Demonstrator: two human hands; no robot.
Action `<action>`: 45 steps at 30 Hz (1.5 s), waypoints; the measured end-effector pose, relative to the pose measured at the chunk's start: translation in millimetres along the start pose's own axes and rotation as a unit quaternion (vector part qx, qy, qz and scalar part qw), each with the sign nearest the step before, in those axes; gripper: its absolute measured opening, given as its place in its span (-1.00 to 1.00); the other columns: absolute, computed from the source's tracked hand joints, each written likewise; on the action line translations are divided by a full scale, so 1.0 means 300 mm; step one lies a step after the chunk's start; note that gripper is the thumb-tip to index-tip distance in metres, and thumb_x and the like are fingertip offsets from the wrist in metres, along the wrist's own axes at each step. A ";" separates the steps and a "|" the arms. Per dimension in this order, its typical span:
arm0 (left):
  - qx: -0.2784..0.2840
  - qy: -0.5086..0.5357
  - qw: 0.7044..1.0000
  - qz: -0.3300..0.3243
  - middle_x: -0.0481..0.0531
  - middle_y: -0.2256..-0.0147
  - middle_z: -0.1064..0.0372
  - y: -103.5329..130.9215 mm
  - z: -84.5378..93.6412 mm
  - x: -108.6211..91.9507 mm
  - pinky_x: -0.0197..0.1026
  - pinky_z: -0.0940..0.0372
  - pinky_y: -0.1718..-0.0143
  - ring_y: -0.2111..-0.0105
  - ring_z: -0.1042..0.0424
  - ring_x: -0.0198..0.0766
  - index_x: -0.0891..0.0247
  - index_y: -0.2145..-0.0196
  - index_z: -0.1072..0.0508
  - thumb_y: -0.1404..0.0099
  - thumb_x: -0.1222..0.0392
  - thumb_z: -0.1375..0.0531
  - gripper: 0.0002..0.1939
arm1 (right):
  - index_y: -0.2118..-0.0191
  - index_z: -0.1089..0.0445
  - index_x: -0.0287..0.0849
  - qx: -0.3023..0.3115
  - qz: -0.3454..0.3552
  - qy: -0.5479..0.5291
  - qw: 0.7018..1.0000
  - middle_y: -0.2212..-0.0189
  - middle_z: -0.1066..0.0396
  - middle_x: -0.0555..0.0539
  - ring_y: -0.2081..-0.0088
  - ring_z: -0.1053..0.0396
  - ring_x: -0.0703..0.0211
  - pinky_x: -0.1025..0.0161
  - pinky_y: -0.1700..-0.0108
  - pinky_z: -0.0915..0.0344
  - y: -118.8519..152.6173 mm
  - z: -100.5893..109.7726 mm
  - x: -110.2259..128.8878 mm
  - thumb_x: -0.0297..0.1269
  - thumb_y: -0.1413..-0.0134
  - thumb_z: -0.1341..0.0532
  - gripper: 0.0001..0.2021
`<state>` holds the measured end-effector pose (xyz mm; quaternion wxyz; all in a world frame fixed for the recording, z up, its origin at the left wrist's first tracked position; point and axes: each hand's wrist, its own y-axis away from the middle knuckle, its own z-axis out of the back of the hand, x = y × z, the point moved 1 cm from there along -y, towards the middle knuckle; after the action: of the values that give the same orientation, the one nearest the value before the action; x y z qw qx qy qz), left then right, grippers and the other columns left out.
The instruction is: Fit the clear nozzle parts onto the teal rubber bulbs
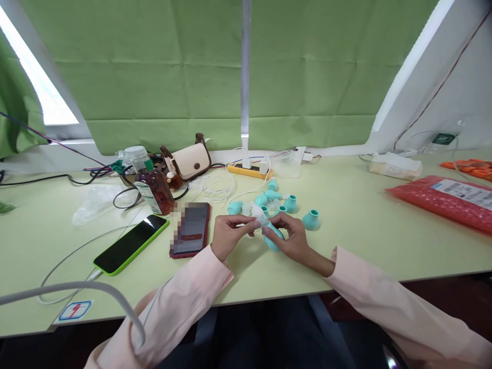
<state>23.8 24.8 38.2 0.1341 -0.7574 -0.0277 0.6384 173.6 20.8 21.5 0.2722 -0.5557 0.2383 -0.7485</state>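
Near the front of the pale green table, my two hands meet. My right hand (292, 237) is closed around a teal rubber-like bulb (272, 245), tilted with its neck away from me. A translucent white piece (260, 212) sits at the bulb's neck, and my left hand (230, 233) pinches it between thumb and fingers. Just beyond lie several more teal bulbs: one with an open neck stands upright at the right (311, 220), another upright bulb (291, 204) is behind it, and a bulb on its side (234, 207) lies at the left. Small clear pieces lie among them.
Left of my hands lie a red-edged phone (191, 230) and a green-cased phone (130, 246) on a cable. Behind them are a dark bottle (154, 187) and a cream bag (191, 161). A yellow power strip (249, 170) sits at the back, a red bubble-wrap parcel (442, 200) at right.
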 end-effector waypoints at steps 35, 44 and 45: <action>0.012 -0.436 0.769 -0.468 0.05 0.53 -0.37 0.017 0.012 0.012 -0.26 -0.26 0.44 0.49 -0.31 -0.34 0.30 0.45 -0.34 -0.14 0.38 -0.05 -0.91 | 0.56 -0.15 -0.17 0.029 -0.060 -0.055 0.996 0.65 -0.21 0.06 0.60 -0.21 0.32 0.33 0.54 -0.19 0.000 -0.003 -0.028 -0.24 0.16 -0.19 -0.81; -0.003 -0.465 0.736 -0.491 -0.01 0.60 -0.32 0.022 0.006 0.006 -0.30 -0.21 0.52 0.57 -0.26 -0.37 0.28 0.52 -0.29 -0.08 0.42 -0.06 -0.89 | 0.56 -0.17 -0.17 0.036 -0.060 -0.067 0.995 0.64 -0.24 0.04 0.58 -0.27 0.28 0.32 0.52 -0.22 0.006 -0.005 -0.025 -0.25 0.21 -0.23 -0.80; -0.008 -0.466 0.734 -0.494 -0.02 0.61 -0.31 0.023 0.005 0.007 -0.31 -0.20 0.53 0.58 -0.25 -0.38 0.27 0.53 -0.28 -0.07 0.42 -0.06 -0.89 | 0.56 -0.17 -0.17 0.036 -0.059 -0.071 0.995 0.63 -0.24 0.04 0.58 -0.27 0.28 0.31 0.52 -0.22 0.006 -0.006 -0.024 -0.26 0.21 -0.23 -0.80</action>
<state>21.7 18.8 34.3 0.3946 -0.2462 -0.4626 0.7548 173.8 24.5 14.7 0.2637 -0.6102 0.1580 -0.7302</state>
